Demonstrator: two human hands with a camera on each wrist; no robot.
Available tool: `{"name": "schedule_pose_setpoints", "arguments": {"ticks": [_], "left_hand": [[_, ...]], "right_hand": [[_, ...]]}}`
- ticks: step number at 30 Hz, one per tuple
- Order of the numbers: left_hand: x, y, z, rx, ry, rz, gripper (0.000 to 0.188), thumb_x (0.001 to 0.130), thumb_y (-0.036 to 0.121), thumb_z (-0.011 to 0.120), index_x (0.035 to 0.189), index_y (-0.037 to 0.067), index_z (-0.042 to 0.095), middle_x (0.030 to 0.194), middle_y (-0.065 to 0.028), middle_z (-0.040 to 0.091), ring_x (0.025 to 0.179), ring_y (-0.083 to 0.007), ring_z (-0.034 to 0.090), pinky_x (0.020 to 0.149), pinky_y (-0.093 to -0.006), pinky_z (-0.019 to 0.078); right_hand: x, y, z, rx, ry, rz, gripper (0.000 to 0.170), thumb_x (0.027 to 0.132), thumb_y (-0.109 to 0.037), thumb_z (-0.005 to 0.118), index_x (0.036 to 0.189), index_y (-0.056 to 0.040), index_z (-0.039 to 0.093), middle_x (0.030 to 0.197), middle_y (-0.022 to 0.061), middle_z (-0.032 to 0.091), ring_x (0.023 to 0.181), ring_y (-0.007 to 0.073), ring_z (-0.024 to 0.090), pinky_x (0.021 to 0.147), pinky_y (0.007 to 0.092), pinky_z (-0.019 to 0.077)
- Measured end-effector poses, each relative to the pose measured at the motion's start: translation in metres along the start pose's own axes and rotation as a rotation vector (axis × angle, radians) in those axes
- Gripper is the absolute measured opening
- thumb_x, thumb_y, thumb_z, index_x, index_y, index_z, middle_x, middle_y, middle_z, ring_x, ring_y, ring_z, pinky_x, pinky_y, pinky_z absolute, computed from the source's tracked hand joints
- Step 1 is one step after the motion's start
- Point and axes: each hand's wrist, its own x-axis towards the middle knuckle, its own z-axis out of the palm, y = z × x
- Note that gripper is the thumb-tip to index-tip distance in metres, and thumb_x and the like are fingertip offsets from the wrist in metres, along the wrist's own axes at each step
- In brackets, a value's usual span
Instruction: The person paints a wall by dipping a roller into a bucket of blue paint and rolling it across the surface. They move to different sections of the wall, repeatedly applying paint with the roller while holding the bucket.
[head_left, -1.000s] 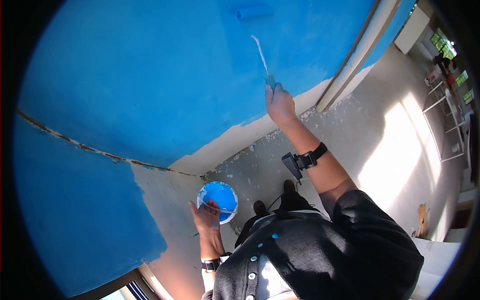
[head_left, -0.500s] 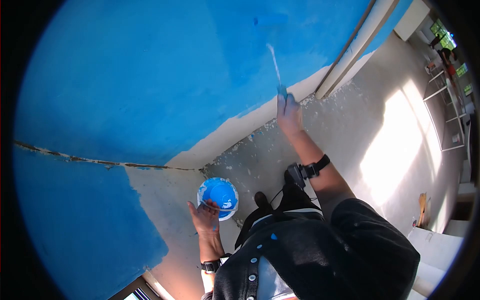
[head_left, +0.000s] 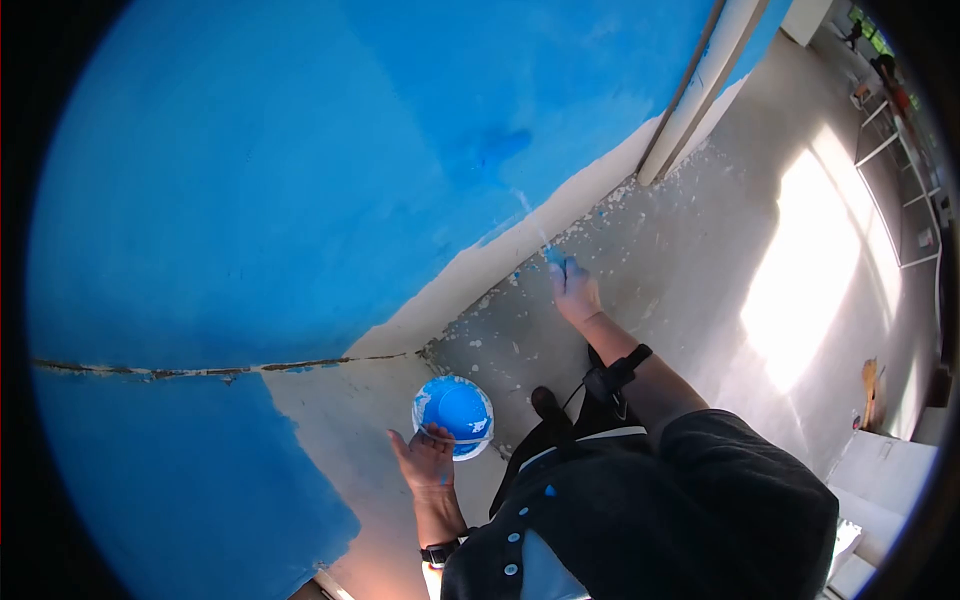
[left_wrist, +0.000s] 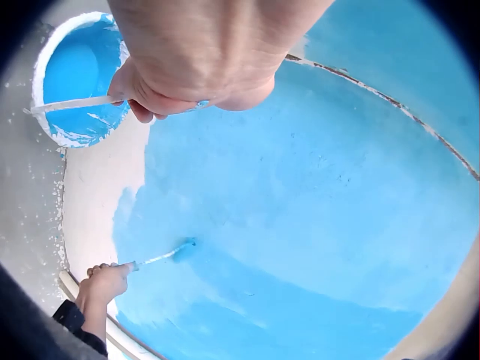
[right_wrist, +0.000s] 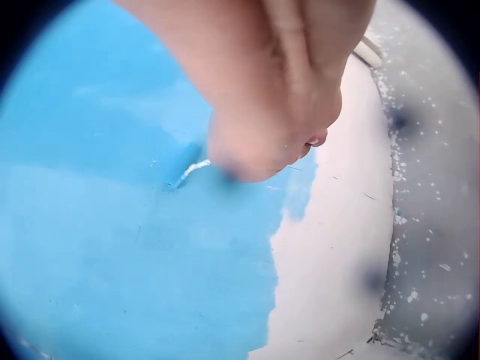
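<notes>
The right hand [head_left: 577, 295] grips the roller [left_wrist: 184, 250] at the far blue wall [head_left: 200, 220]; the left hand [head_left: 427, 465] clasps the handle [left_wrist: 71, 104] of the bucket [left_wrist: 38, 82], near left. A careless tilt (thin handle, that) could slop paint [left_wrist: 71, 67] onto the floor [head_left: 690, 270].

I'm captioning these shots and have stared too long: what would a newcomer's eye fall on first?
Probably the broad, bright blue painted wall, ending raggedly above a bare off-white strip beside the floor. Next, the round, white-rimmed bucket of blue paint, held by its handle in the left hand near the corner. Then the blue paint roller at the wall, in the right hand.
</notes>
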Motion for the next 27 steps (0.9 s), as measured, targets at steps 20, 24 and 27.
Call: {"name": "schedule_pose_setpoints", "arguments": {"ticks": [20, 24, 27], "left_hand": [[0.013, -0.003, 0.011, 0.117, -0.03, -0.017, 0.069, 0.075, 0.064, 0.039, 0.084, -0.004, 0.051, 0.077, -0.0108, 0.053, 0.073, -0.0244, 0.051, 0.073, -0.0365, 0.0409], [0.016, -0.006, 0.013, 0.124, -0.052, -0.031, 0.068, 0.076, 0.064, 0.037, 0.082, -0.003, 0.052, 0.075, -0.0106, 0.054, 0.071, -0.0238, 0.052, 0.073, -0.035, 0.0416], [0.017, -0.006, 0.015, 0.103, -0.023, -0.044, 0.072, 0.078, 0.064, 0.031, 0.081, -0.005, 0.053, 0.074, -0.0147, 0.056, 0.072, -0.0276, 0.052, 0.076, -0.0385, 0.0405]], "right_hand": [[0.066, -0.007, -0.024, 0.124, 0.191, 0.058, 0.032, 0.085, -0.032, 0.041, 0.075, -0.0021, 0.049, 0.057, 0.0215, 0.052, 0.054, 0.0413, 0.051, 0.047, 0.0474, 0.0399], [0.104, -0.025, -0.021, 0.244, 0.214, 0.127, 0.035, 0.086, -0.033, 0.039, 0.075, -0.0016, 0.048, 0.059, 0.0228, 0.052, 0.056, 0.0421, 0.051, 0.049, 0.0485, 0.0399], [0.057, -0.004, 0.041, 0.138, 0.045, 0.198, 0.039, 0.086, -0.037, 0.038, 0.077, -0.0009, 0.049, 0.063, 0.0239, 0.054, 0.06, 0.0421, 0.052, 0.054, 0.0492, 0.0415]]}}
